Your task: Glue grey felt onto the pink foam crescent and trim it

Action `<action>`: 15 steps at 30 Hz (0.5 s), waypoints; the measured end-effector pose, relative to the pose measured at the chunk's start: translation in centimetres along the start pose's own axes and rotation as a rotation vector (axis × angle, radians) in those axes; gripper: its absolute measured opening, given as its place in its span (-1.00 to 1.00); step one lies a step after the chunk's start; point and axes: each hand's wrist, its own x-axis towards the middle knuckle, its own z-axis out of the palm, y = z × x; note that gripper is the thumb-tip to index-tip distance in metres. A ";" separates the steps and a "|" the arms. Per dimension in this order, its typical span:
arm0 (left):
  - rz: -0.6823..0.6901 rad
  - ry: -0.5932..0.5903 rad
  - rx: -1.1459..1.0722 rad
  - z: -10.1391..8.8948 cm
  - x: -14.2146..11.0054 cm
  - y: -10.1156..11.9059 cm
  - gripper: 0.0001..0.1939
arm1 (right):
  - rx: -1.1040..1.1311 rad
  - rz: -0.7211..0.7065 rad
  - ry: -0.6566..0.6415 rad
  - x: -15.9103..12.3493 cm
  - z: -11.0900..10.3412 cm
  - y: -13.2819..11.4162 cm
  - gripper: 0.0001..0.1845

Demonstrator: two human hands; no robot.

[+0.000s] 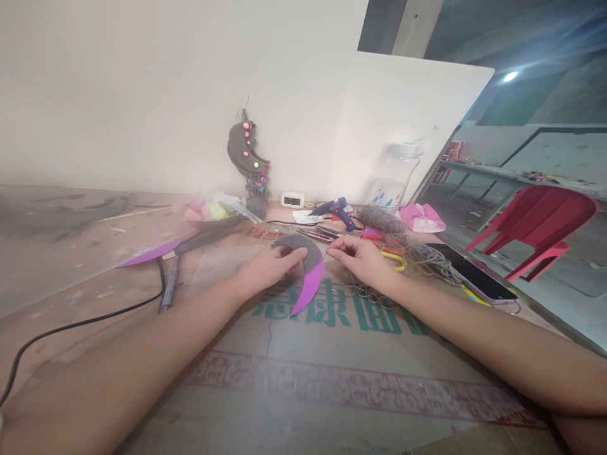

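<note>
My left hand [271, 268] is closed on a purple crescent [309, 278] of card, whose upper half is wrapped in grey cord while its lower tip is bare purple. My right hand [361, 256] sits just right of the crescent, fingers pinched together near its wrapped edge; what they pinch is too thin to make out. A loose tangle of grey cord [417, 253] lies behind and to the right of that hand. Both hands rest over a flattened cardboard sheet [341, 366] with green and red print.
A finished cord-wrapped crescent ornament [246, 151] with coloured beads leans against the white wall. Nearby lie a blue glue gun [337, 211], a small clock [293, 200], scissors [393, 256], a phone [469, 272], a pink bag [422, 218], a clear jar [396, 177], another purple crescent [149, 253] and a black cable [85, 322]. A red chair [535, 221] stands right.
</note>
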 end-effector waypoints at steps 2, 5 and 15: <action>-0.009 -0.002 -0.005 0.0 0.0 0.0 -0.48 | 0.001 -0.005 0.003 0.0 0.0 0.0 -0.70; -0.008 -0.012 -0.015 0.0 -0.1 0.2 -0.49 | 0.003 -0.003 0.004 -0.1 0.0 -0.1 -0.71; -0.021 -0.044 -0.081 -0.1 -0.1 0.2 -0.53 | 0.003 -0.018 0.023 -0.1 0.0 -0.1 -0.73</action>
